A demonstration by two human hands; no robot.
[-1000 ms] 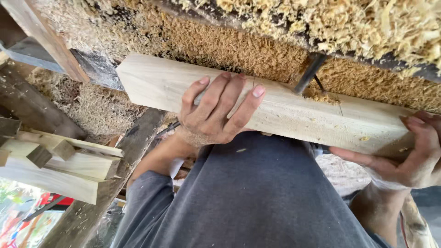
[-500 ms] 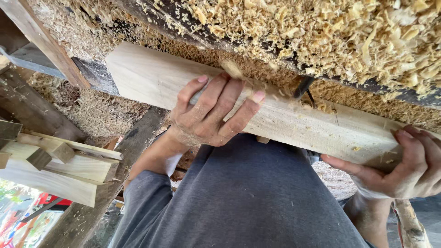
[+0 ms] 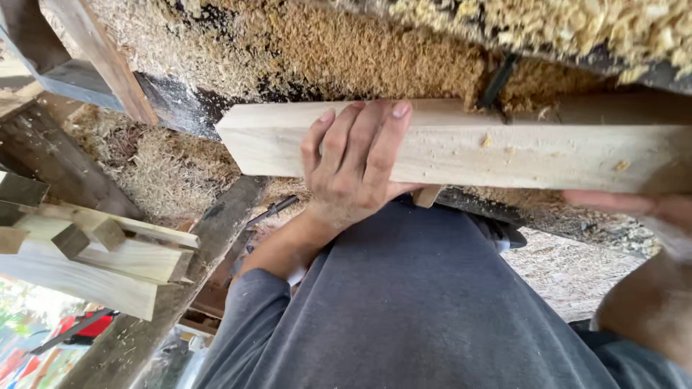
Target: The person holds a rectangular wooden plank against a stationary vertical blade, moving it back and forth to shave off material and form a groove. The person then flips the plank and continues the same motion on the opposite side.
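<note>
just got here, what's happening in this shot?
A person in a grey shirt handles a long pale squared timber beam with both hands. The left hand lies spread across the beam's face, fingers over its top edge. The right hand is blurred at the beam's lower edge near the frame's right side. Tan sawdust and shavings cover the surface behind. Stacked pale wood offcuts lie to the left.
</note>
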